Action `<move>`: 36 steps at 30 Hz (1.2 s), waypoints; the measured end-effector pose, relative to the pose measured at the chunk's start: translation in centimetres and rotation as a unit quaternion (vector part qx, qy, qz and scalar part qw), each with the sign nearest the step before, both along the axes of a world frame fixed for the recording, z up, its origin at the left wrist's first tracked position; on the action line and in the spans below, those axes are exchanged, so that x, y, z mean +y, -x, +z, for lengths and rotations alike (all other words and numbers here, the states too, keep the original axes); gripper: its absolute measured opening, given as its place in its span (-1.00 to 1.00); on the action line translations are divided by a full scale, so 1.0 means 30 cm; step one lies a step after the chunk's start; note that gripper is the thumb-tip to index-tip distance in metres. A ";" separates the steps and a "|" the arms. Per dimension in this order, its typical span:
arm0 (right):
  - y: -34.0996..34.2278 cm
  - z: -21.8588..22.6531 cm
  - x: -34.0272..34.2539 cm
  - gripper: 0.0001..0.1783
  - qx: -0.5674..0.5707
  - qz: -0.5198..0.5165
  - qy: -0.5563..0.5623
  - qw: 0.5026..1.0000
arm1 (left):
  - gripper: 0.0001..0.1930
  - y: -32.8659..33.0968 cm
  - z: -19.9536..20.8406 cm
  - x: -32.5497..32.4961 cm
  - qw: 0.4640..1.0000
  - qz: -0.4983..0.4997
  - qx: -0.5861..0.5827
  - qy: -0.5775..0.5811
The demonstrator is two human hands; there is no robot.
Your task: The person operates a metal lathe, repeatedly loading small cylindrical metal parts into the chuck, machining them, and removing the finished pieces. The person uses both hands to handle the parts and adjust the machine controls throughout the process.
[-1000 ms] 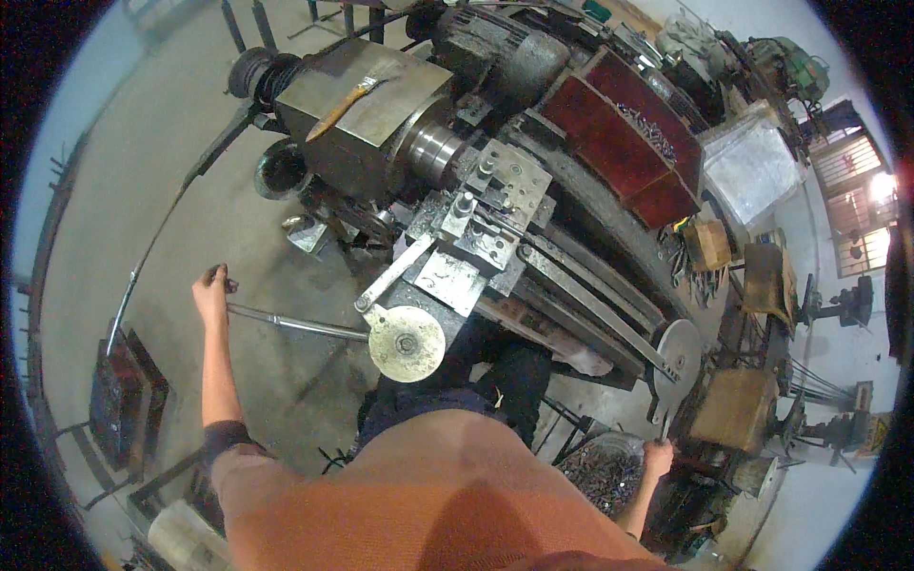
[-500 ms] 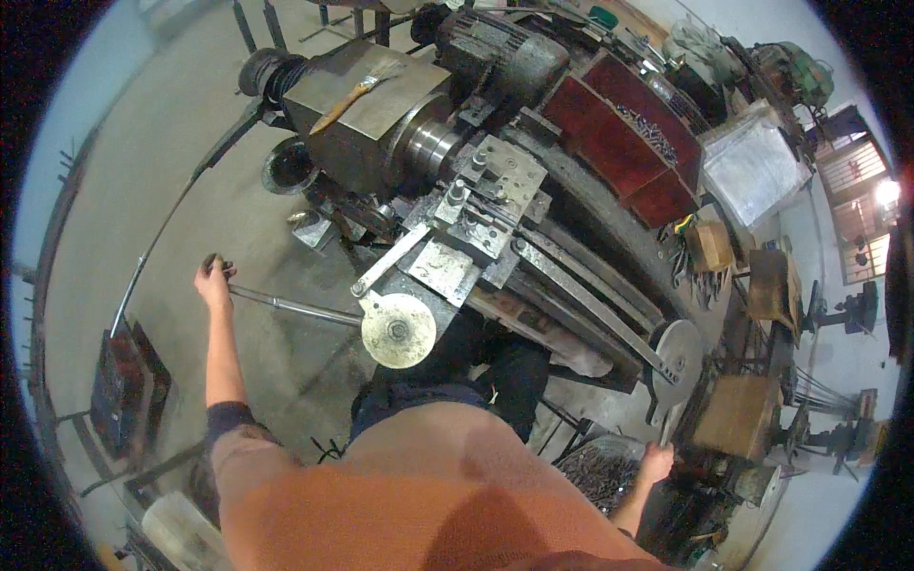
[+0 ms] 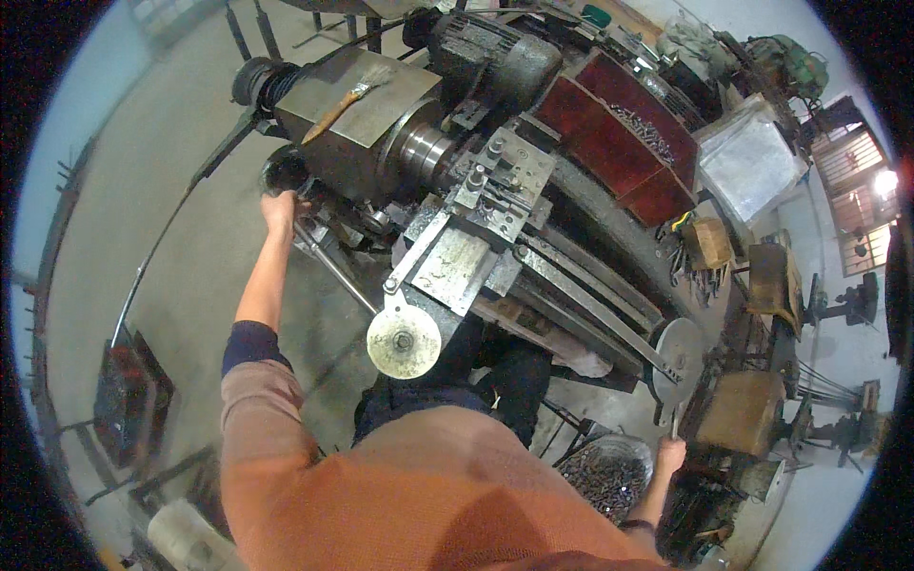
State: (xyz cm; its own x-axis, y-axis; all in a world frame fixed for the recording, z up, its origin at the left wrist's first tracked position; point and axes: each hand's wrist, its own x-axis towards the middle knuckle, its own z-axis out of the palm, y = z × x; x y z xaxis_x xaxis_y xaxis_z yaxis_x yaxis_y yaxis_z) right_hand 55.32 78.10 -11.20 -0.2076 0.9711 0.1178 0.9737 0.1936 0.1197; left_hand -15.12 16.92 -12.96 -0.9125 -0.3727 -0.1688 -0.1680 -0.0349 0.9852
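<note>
Head view, only one. Left hand (image 3: 280, 206) at 10 o'clock, on the far end of a steel lever (image 3: 333, 266); fingers mostly hidden there, can't tell if wrapped round it or just pushing. Right hand (image 3: 672, 455) at 4 o'clock, fingers closed round a thin handle (image 3: 676, 423) below a grey disc (image 3: 680, 357).

Lever runs from a pale round plate (image 3: 404, 341), inward at 7–8 o'clock, out toward 10–11. Flat link (image 3: 419, 250) joins plate to the slide with its tool block (image 3: 505, 176), near 1 o'clock.

Changed: half a second ago lever pointed nearer 9–10; left hand has swung it clockwise, toward the machine. Plate turned with it, link stands steeper, tool block sits further toward 1 relative to the spindle (image 3: 426, 149). Right hand barely shifted, same handle. Reads as lever stroke driving the slide, right side mostly holding.

Around: wooden-handled brush (image 3: 333, 119) on the headstock (image 3: 376, 81) at 11; red bin (image 3: 571, 124) with small metal parts between 1 and 2; basin (image 3: 649, 457) of dark small parts between 4 and 5, just beside right hand.
</note>
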 end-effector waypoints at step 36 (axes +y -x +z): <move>0.156 -0.067 -0.210 -0.27 0.131 0.027 0.026 0.991 | -0.61 0.005 -0.237 -0.134 0.726 -0.313 0.059 0.609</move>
State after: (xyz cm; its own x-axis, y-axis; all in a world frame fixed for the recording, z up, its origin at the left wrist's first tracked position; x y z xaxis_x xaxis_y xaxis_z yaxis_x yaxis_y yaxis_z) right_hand 50.65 71.81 -13.22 -0.2290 0.9655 0.1238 0.9581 0.2460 -0.1465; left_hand -15.26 12.90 -20.07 -0.9487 0.3147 0.0308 0.3131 0.9215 0.2297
